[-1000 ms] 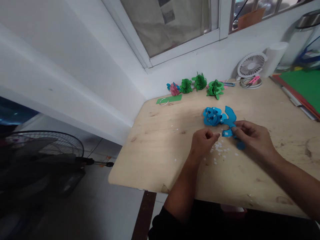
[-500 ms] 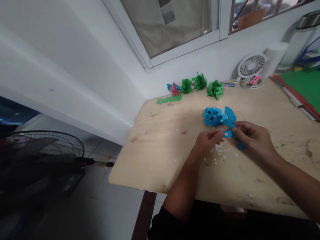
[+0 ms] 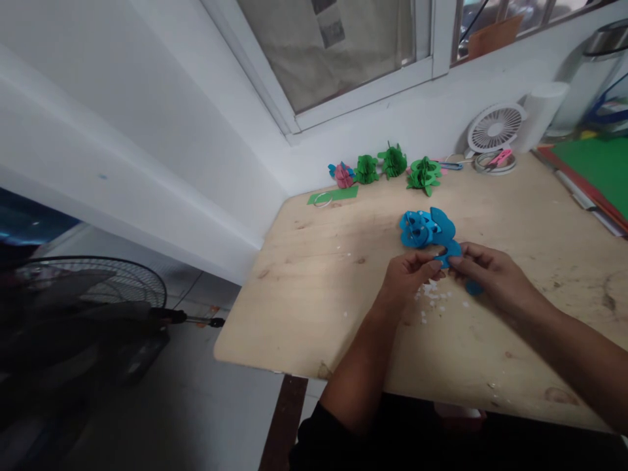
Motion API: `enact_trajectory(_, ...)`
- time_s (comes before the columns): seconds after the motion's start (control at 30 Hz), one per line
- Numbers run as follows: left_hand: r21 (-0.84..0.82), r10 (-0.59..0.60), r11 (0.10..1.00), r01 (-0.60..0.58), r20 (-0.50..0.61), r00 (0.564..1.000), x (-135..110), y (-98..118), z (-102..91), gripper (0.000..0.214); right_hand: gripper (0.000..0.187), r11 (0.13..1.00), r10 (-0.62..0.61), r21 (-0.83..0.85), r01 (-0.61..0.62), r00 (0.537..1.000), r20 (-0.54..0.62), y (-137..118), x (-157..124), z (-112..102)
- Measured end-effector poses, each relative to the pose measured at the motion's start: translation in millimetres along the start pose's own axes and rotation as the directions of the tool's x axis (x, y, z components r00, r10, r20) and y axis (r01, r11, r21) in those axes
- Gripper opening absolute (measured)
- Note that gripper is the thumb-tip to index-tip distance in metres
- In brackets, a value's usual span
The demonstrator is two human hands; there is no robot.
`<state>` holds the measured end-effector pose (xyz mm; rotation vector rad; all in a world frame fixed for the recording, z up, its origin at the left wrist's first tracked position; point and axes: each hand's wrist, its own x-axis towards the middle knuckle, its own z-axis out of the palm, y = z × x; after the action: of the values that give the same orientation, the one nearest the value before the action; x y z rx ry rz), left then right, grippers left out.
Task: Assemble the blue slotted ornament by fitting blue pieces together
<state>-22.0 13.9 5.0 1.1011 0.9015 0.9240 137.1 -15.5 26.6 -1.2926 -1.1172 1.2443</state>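
A blue paper cutout [image 3: 441, 227], made of curved layered pieces with small white squares on some of them, lies on the wooden table [image 3: 304, 281]. My left hand [image 3: 408, 275] pinches its near edge between thumb and fingertips. On the other side, my right hand [image 3: 490, 273] is closed on the same near piece, thumb on top. A round blue paper piece [image 3: 473, 288] shows just below the right hand. Small white paper bits [image 3: 432, 292] are scattered on the table beneath my hands.
Along the wall stand several folded green paper shapes [image 3: 393, 161] and a pink and blue one [image 3: 343, 174]. A green strip [image 3: 338, 195] lies under a white ring. Further right are a small white fan [image 3: 495, 128], a tape roll [image 3: 494, 163] and stacked coloured sheets [image 3: 598, 170].
The upper blue flap has been folded over to the left, onto the layered pieces. My right hand has shifted slightly lower and pinches the near piece closer to my left hand.
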Motion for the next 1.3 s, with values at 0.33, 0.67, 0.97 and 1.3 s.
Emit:
enact_trajectory(0.33,0.554,0.546,0.736,-0.39,-0.146,0.825,-10.2,-2.2,9.1,0.01,0.046,1.0,0.008,-0.011,-0.009,0.996,-0.092,4.6,-0.4,-0.4)
enact_trajectory(0.67,0.807,0.701,0.306,-0.505,0.167,0.693,-6.8,-8.7,6.4,0.016,0.05,0.997,0.027,-0.064,-0.031,0.998,-0.054,3.1,-0.4,1.0)
enact_trajectory(0.97,0.852,0.742,0.151,-0.501,0.237,0.627,-7.4,-5.2,7.3,0.023,0.053,0.985,-0.008,-0.173,0.003,1.0,-0.025,0.5,-1.0,-0.6)
enact_trajectory(1.3,0.884,0.648,0.08,-0.461,0.305,0.698,-5.0,-5.5,4.2,0.017,0.057,0.971,-0.024,-0.24,0.016,0.999,-0.027,9.5,1.2,-2.4)
